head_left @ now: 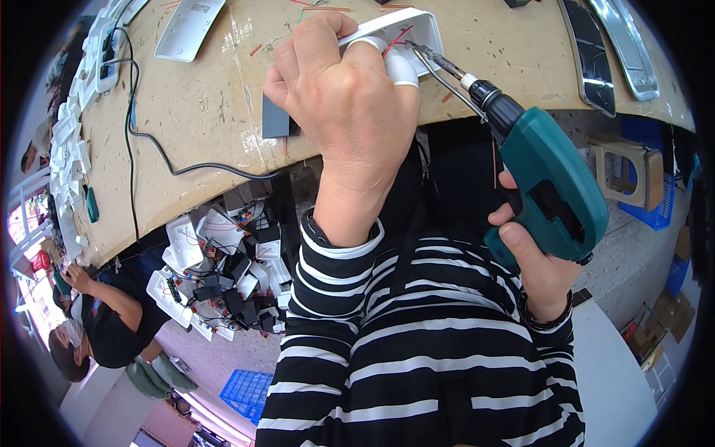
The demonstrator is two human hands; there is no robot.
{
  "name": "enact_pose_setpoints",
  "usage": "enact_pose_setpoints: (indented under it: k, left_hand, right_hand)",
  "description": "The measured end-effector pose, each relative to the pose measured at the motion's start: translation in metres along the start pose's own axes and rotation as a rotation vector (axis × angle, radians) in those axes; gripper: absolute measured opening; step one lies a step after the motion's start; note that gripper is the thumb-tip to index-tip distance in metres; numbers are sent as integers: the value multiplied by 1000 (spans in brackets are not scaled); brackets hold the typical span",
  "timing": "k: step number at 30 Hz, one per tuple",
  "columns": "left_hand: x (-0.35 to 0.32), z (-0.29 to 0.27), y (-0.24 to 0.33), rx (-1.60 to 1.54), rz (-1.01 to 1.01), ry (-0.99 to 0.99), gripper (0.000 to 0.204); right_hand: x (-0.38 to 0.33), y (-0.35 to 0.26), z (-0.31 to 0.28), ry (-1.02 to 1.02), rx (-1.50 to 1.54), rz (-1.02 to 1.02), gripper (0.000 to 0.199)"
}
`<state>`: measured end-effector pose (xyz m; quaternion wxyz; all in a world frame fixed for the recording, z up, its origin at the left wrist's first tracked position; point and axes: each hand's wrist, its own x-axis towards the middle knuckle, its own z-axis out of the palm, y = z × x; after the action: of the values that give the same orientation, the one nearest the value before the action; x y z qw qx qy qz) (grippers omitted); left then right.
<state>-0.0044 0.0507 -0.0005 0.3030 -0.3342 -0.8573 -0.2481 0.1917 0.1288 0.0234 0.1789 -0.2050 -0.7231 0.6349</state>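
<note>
White casing [432,36] partly behind gripping left hand [350,97], green soldering gun [555,175] in right hand [538,261], black cable [174,173], heaped parts [232,287]

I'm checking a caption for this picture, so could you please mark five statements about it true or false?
1. The left hand holds a white housing. True.
2. The right hand holds a green tool. True.
3. That tool points away from the housing. False: its tip is close to the red wires at the housing.
4. All the left fingers are uncovered. False: white finger covers show on at least two.
5. A black cable lies on the table. True.
</note>
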Motion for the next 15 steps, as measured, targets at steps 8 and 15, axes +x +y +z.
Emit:
enact_pose_setpoints:
  k: [8, 15]
  left_hand:
    - [-1, 1, 0, 2, 11, 11, 15]
    - [-1, 1, 0, 12, 2, -2, 15]
  right_hand:
    - [1, 1, 0, 8, 7, -8, 55]
    - [2, 0, 0, -15, -19, -7, 55]
